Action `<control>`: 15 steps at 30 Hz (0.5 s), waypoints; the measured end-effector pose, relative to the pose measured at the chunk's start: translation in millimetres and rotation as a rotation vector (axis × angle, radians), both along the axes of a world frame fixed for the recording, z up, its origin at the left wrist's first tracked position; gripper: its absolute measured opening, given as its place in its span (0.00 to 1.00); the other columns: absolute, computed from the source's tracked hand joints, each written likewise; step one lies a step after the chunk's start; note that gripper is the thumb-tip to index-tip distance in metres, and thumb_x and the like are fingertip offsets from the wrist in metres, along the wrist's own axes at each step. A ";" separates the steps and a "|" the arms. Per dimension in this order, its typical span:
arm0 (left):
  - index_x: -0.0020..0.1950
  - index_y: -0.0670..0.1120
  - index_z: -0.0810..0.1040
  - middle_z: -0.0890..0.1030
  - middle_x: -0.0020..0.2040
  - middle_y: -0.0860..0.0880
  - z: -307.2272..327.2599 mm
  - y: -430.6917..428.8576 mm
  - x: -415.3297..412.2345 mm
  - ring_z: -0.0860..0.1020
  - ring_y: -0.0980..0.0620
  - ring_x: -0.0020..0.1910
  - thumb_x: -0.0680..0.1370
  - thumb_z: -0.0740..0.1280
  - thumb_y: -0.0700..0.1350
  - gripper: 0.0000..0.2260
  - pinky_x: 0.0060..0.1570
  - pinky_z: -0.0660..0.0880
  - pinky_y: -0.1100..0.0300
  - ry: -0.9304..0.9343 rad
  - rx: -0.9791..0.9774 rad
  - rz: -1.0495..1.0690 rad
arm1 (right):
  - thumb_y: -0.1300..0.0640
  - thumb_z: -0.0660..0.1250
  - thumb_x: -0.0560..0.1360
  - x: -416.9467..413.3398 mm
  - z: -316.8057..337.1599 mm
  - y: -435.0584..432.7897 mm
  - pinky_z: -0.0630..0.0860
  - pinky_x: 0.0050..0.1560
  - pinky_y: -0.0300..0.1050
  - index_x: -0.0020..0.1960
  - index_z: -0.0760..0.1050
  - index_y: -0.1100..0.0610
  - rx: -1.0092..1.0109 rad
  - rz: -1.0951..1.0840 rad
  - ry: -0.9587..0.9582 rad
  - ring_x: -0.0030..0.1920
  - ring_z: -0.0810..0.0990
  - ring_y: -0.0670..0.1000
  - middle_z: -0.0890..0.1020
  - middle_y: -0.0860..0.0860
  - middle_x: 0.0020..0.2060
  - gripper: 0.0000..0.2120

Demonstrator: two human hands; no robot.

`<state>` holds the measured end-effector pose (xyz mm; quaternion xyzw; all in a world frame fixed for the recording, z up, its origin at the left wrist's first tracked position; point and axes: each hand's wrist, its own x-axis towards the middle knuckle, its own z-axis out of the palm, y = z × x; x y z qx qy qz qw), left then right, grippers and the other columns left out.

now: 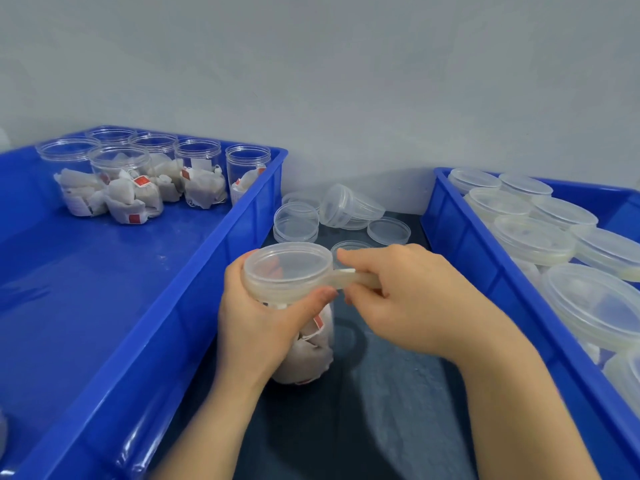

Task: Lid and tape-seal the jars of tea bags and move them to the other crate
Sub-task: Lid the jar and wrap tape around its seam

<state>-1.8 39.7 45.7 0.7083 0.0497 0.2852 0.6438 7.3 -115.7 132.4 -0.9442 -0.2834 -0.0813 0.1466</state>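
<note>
A: Can you read any words here?
B: No, none at all.
A: What about the red tags (141,181) on the tea bags (121,194), far past the fingertips (343,254)?
B: Just little red squares. Too small and blurry to read.
A: And the red tag (318,321) in the jar (311,358), right under the thumb of the left hand (256,327)?
B: Same thing. Red, no letters I can make out.
A: The tape (349,277) pinched by the right hand (415,299)?
B: Too blurry to tell.
</note>
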 end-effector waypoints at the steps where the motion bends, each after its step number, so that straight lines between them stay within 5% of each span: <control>1: 0.55 0.53 0.75 0.81 0.48 0.61 -0.3 -1.2 -0.9 0.79 0.67 0.47 0.50 0.77 0.63 0.37 0.42 0.73 0.73 0.003 -0.008 0.015 | 0.54 0.60 0.75 1.5 1.4 -4.6 0.76 0.43 0.51 0.56 0.74 0.57 0.065 0.009 0.105 0.36 0.75 0.52 0.78 0.51 0.32 0.12; 4: 0.51 0.56 0.74 0.81 0.46 0.65 -0.2 -4.2 0.0 0.80 0.66 0.45 0.49 0.76 0.63 0.34 0.40 0.73 0.74 0.028 -0.083 0.005 | 0.44 0.66 0.67 6.3 2.8 -16.7 0.77 0.39 0.41 0.52 0.78 0.50 0.346 -0.045 0.324 0.33 0.79 0.42 0.82 0.44 0.30 0.16; 7: 0.51 0.54 0.75 0.83 0.46 0.62 0.2 -3.1 4.5 0.81 0.63 0.44 0.48 0.76 0.62 0.34 0.40 0.75 0.70 0.060 -0.123 -0.022 | 0.41 0.69 0.63 13.8 -4.8 -20.1 0.64 0.25 0.32 0.36 0.81 0.51 0.433 -0.055 0.298 0.23 0.68 0.42 0.73 0.42 0.20 0.14; 15: 0.56 0.43 0.77 0.84 0.48 0.48 4.6 7.9 5.5 0.83 0.53 0.46 0.49 0.76 0.58 0.39 0.40 0.77 0.63 0.064 -0.176 -0.097 | 0.43 0.71 0.64 17.9 -12.3 -13.7 0.66 0.26 0.31 0.35 0.81 0.49 0.492 -0.044 0.201 0.26 0.71 0.40 0.76 0.39 0.25 0.10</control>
